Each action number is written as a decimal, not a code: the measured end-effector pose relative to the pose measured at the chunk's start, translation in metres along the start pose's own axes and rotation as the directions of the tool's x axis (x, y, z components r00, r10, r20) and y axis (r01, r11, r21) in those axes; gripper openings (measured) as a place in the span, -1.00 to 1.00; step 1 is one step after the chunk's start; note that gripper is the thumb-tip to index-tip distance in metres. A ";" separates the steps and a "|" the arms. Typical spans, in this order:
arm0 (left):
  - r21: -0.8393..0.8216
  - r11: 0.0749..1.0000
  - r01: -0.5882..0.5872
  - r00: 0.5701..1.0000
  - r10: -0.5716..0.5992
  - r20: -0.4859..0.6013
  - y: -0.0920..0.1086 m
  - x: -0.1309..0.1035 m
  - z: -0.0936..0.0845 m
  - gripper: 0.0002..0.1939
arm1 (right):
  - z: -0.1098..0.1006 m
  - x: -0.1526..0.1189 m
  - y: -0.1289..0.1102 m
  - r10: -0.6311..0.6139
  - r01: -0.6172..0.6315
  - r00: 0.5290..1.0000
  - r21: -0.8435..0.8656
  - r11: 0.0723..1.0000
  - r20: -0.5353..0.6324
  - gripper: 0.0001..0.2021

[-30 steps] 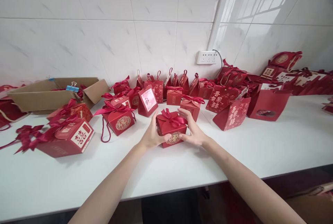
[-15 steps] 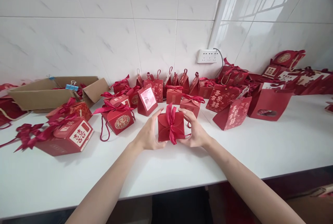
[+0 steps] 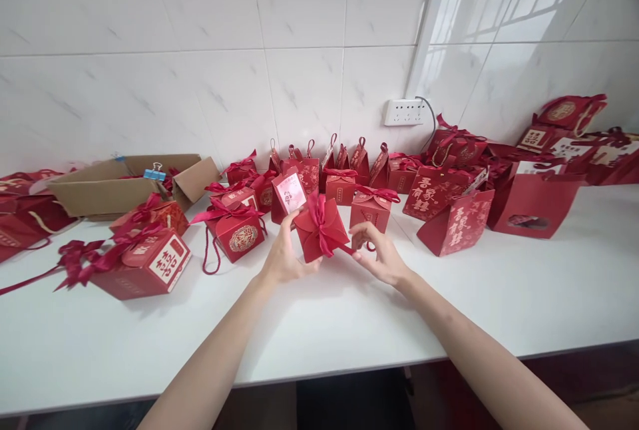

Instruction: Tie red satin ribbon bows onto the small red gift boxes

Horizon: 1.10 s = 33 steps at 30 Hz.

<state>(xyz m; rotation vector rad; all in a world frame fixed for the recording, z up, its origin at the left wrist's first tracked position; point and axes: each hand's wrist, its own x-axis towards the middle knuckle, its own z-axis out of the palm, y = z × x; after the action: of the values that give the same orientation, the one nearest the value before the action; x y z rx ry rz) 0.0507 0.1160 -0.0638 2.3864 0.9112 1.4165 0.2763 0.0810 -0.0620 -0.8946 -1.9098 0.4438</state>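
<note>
A small red box (image 3: 305,233) is held in front of the wearer, above the near part of the white bench (image 3: 349,340), with its top tilted towards the camera. Its left side is gripped by the fingers of the left hand (image 3: 283,258); whether its lower edge is touching the bench cannot be told. The fingers of the right hand (image 3: 384,262) are curled in at the ribbon end (image 3: 344,247) on the box's right side, but whether the strip is pinched or only touched cannot be made out. The top flaps appear to be folded shut, and the bow (image 3: 323,222) is seen across their middle, apparently already tied, with one end raised and slightly uneven. How tight the knot is, and whether anything has been put inside, cannot be judged. Behind the held box, a pink-fronted box (image 3: 291,192) is seen standing, and a ribboned box (image 3: 370,210) is placed just beyond the right hand. To the left, a box with a round gold label (image 3: 243,238) and a larger box with a white label (image 3: 168,261) are also closed and ribboned. Farther back, an open cardboard carton (image 3: 100,190) is seen with red items inside, and red bags (image 3: 532,200) are grouped to the right.
</note>
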 end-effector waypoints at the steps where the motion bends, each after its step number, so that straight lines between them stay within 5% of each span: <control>1: 0.001 1.000 0.031 1.000 -0.031 -0.007 0.002 0.000 0.001 -0.06 | 0.000 0.000 -0.002 -0.026 0.026 1.000 -0.020 0.999 0.012 -0.63; 5: -0.030 0.992 0.125 0.992 -0.124 0.024 0.010 0.000 0.001 -0.05 | 0.000 -0.001 -0.008 -0.030 0.026 0.998 -0.080 0.996 -0.048 -0.73; 7: -0.127 0.970 0.210 0.971 -0.190 0.148 0.009 0.000 0.000 -0.03 | 0.002 -0.001 -0.009 0.004 -0.013 0.997 -0.123 0.992 -0.075 -0.77; 10: -0.308 0.858 0.411 0.864 -0.258 0.433 0.003 0.000 -0.002 -0.01 | 0.005 -0.001 -0.013 0.025 -0.030 0.999 -0.148 0.988 -0.040 -0.77; 12: -0.390 0.771 0.504 0.809 -0.264 0.526 -0.001 0.000 -0.004 -0.01 | 0.006 -0.001 -0.016 0.036 -0.036 0.999 -0.111 0.993 -0.005 -0.74; 17: -0.553 0.625 0.551 0.805 -0.223 0.550 0.000 0.003 -0.008 -0.11 | 0.004 0.001 -0.022 0.204 -0.209 0.978 0.155 0.966 0.046 -0.59; 22: -0.601 0.473 0.645 0.758 -0.295 0.582 0.009 0.012 -0.016 -0.42 | -0.001 0.003 -0.018 0.319 -0.374 0.927 0.482 0.793 0.195 -0.60; 27: -0.381 0.538 0.752 0.631 -0.418 0.654 0.024 0.018 -0.018 -0.61 | 0.000 0.005 -0.017 0.319 -0.419 0.908 0.556 0.718 0.272 -0.69; 33: -0.401 0.537 0.743 0.630 -0.357 0.690 0.026 0.020 -0.029 -0.59 | -0.003 0.006 -0.020 0.318 -0.415 0.910 0.533 0.738 0.268 -0.70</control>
<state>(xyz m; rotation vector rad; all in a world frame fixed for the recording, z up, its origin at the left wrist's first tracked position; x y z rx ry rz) 0.0430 0.1044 -0.0218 1.5349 0.7518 0.5734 0.2693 0.0716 -0.0439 -0.8274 -1.5694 1.3044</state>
